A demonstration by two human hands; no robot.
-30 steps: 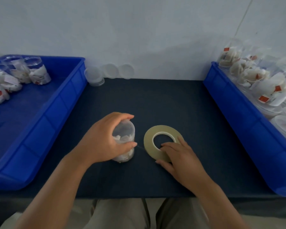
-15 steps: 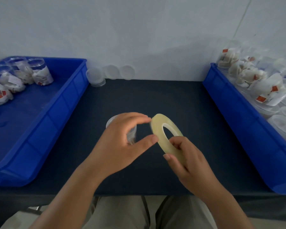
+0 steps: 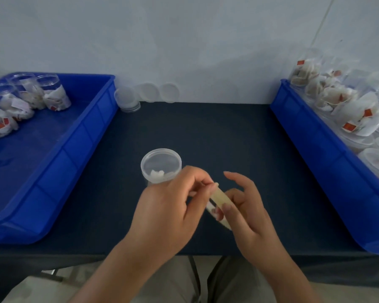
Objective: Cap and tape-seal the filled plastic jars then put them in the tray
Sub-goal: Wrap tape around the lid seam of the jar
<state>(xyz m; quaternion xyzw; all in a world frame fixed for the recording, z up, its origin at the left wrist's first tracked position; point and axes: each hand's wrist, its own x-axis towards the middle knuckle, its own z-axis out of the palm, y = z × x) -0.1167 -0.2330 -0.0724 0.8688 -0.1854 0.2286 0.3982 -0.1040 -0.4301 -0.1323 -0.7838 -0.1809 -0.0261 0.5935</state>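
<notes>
- Holding the tape roll [image 3: 219, 199] on edge, just to the right of the jar [image 3: 161, 166] and nearer the person, the right hand [image 3: 248, 217] has its thumb curled across the roll's face and its other fingers behind it. The forefinger is stretched out above.
- The left hand [image 3: 162, 208] is directly on the near side of the jar and hides the jar's lower part. Its thumb and forefinger are pressed together in a pinch at the upper rim of the roll. Whether a loose end of tape lies between them is too small to tell.
- The jar stands upright on the dark mat [image 3: 206, 132], its clear lid on and white pieces showing through. No fingers are curled round it.
- Well to the left of the jar lies a blue tray [image 3: 81, 147], with four filled jars [image 3: 53, 98] standing in its far corner.
- Well to the right of the jar is a second blue tray [image 3: 311, 149], piled with filled jars lying on their sides [image 3: 348, 108].
- Beyond the jar, at the far edge of the mat, sits a stack of clear lids [image 3: 127, 100]. Two more lids [image 3: 160, 91] lean against the wall just beside the stack.
</notes>
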